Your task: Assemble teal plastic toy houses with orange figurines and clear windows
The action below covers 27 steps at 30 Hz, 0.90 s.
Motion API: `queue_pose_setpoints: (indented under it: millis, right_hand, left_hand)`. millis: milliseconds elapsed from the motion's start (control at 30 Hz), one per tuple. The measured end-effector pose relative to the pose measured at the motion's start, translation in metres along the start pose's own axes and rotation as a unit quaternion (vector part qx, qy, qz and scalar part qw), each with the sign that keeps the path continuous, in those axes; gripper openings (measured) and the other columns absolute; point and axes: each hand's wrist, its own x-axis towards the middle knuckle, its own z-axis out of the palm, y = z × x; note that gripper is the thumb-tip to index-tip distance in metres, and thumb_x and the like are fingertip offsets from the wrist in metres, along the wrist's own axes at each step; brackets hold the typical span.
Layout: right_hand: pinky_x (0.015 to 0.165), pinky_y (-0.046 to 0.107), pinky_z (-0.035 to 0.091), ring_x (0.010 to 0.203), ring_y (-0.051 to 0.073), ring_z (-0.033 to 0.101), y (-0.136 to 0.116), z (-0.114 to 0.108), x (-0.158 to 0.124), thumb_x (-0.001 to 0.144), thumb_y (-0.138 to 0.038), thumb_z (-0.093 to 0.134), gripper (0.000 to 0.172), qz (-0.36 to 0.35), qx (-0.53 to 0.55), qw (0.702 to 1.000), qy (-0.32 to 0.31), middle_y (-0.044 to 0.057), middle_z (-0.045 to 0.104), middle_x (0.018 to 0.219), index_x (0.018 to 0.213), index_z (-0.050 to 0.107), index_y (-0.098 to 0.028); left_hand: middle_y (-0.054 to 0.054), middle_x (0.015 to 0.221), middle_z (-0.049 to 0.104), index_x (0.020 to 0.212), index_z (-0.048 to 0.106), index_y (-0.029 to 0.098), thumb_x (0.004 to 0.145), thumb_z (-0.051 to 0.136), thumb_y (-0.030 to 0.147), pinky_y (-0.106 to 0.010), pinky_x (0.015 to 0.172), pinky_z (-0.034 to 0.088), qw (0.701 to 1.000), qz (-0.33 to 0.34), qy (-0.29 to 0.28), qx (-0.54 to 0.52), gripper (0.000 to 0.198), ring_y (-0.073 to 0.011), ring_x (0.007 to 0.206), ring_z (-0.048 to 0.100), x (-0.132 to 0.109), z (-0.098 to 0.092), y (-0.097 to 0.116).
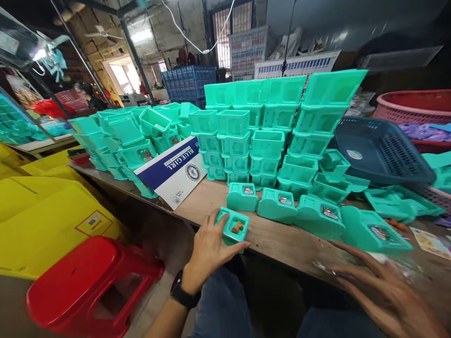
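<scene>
At the table's front edge my left hand [211,246] is closed round a small teal plastic box [225,220]. An orange-brown figure [237,227] lies in the box's square recess. My right hand [384,286] is over the table at the right, slightly blurred, its fingers stretched and apart. Near its fingertips is a clear plastic piece [322,267]; whether they touch it I cannot tell. Clear film [405,267] shows behind that hand. A row of similar boxes [319,216] lies just beyond, with small items under clear covers in their recesses.
Teal bins stand in tall stacks [234,141] behind the row, and more pile up [127,126] at left. A BLUE GIRL carton panel [176,173] leans between them. Right are a dark basket [380,150] and loose teal parts [398,202]. A red stool [77,277] stands left.
</scene>
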Motion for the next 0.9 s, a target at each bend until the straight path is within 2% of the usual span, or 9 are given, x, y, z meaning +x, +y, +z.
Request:
queue_pose_setpoints:
  millis: [67, 167, 267, 367, 500, 567, 667, 800, 900]
  right_hand:
    - [0.095, 0.05, 0.057, 0.098, 0.031, 0.078, -0.019, 0.009, 0.023, 0.098, -0.048, 0.06, 0.025, -0.051, 0.008, 0.998, -0.035, 0.004, 0.079, 0.118, 0.111, 0.078, -0.038]
    - [0.094, 0.047, 0.059, 0.083, 0.026, 0.08, -0.04, 0.02, 0.054, 0.101, -0.039, 0.058, 0.022, -0.077, 0.044, 0.994, -0.062, 0.0, 0.083, 0.102, 0.113, 0.076, -0.038]
    - [0.109, 0.055, 0.051, 0.098, 0.028, 0.079, -0.046, 0.025, 0.071, 0.101, -0.033, 0.057, 0.024, -0.062, 0.06, 0.993, -0.08, 0.0, 0.081, 0.112, 0.114, 0.076, -0.038]
    - [0.118, 0.062, 0.04, 0.114, 0.03, 0.074, -0.045, 0.026, 0.08, 0.1, -0.034, 0.058, 0.023, -0.043, 0.07, 0.993, -0.089, 0.001, 0.077, 0.125, 0.111, 0.078, -0.038]
    - [0.121, 0.059, 0.038, 0.12, 0.029, 0.071, -0.047, 0.027, 0.091, 0.1, -0.032, 0.058, 0.022, -0.048, 0.108, 0.986, -0.119, 0.003, 0.077, 0.127, 0.107, 0.079, -0.036]
    - [0.118, 0.054, 0.043, 0.121, 0.028, 0.071, -0.049, 0.029, 0.095, 0.1, -0.031, 0.059, 0.021, -0.053, 0.134, 0.98, -0.136, 0.004, 0.076, 0.129, 0.106, 0.079, -0.034]
    - [0.107, 0.042, 0.054, 0.123, 0.026, 0.069, -0.05, 0.032, 0.1, 0.099, -0.028, 0.06, 0.02, -0.057, 0.175, 0.97, -0.161, 0.006, 0.074, 0.131, 0.105, 0.078, -0.031]
    - [0.102, 0.039, 0.056, 0.117, 0.026, 0.071, -0.047, 0.032, 0.107, 0.098, -0.031, 0.062, 0.017, -0.054, 0.194, 0.962, -0.185, 0.006, 0.078, 0.119, 0.1, 0.079, -0.03]
    - [0.1, 0.04, 0.056, 0.113, 0.027, 0.071, -0.045, 0.03, 0.112, 0.099, -0.034, 0.061, 0.019, -0.047, 0.192, 0.958, -0.207, 0.006, 0.079, 0.111, 0.099, 0.08, -0.03]
  left_hand:
    - [-0.016, 0.138, 0.063, 0.129, 0.064, 0.026, 0.071, 0.077, 0.081, -0.048, 0.086, 0.064, 1.0, 0.018, 0.024, -0.006, 0.082, -0.0382, 0.115, 0.067, -0.001, 0.014, 0.018]
    - [-0.019, 0.141, 0.06, 0.139, 0.058, 0.025, 0.071, 0.072, 0.086, -0.051, 0.083, 0.064, 0.999, 0.033, 0.017, -0.013, 0.092, -0.042, 0.117, 0.065, 0.001, 0.028, 0.038]
    - [-0.021, 0.146, 0.056, 0.148, 0.051, 0.025, 0.075, 0.07, 0.083, -0.055, 0.084, 0.063, 0.998, 0.053, -0.024, -0.018, 0.095, -0.0446, 0.12, 0.063, 0.007, 0.029, 0.045]
    - [-0.022, 0.149, 0.054, 0.149, 0.05, 0.023, 0.075, 0.073, 0.079, -0.063, 0.092, 0.059, 0.995, 0.077, -0.058, -0.034, 0.095, -0.0463, 0.123, 0.061, 0.015, 0.023, 0.043]
    - [-0.021, 0.155, 0.049, 0.15, 0.049, 0.023, 0.075, 0.087, 0.061, -0.071, 0.113, 0.042, 0.981, 0.155, -0.078, -0.091, 0.091, -0.047, 0.141, 0.046, 0.026, 0.016, 0.039]
    - [-0.018, 0.154, 0.052, 0.152, 0.046, 0.025, 0.077, 0.09, 0.051, -0.069, 0.12, 0.035, 0.967, 0.188, -0.1, -0.141, 0.091, -0.0424, 0.145, 0.044, 0.03, 0.015, 0.039]
    - [-0.014, 0.146, 0.06, 0.152, 0.045, 0.025, 0.077, 0.091, 0.045, -0.063, 0.121, 0.038, 0.954, 0.198, -0.12, -0.19, 0.09, -0.0381, 0.139, 0.052, 0.034, 0.014, 0.04]
    - [-0.015, 0.135, 0.066, 0.147, 0.05, 0.02, 0.071, 0.091, 0.057, -0.054, 0.109, 0.05, 0.954, 0.193, -0.11, -0.203, 0.094, -0.0365, 0.124, 0.06, 0.038, 0.013, 0.041]
    - [-0.013, 0.127, 0.069, 0.141, 0.057, 0.02, 0.069, 0.09, 0.062, -0.052, 0.103, 0.053, 0.957, 0.193, -0.109, -0.188, 0.09, -0.0359, 0.116, 0.062, 0.045, 0.012, 0.042]
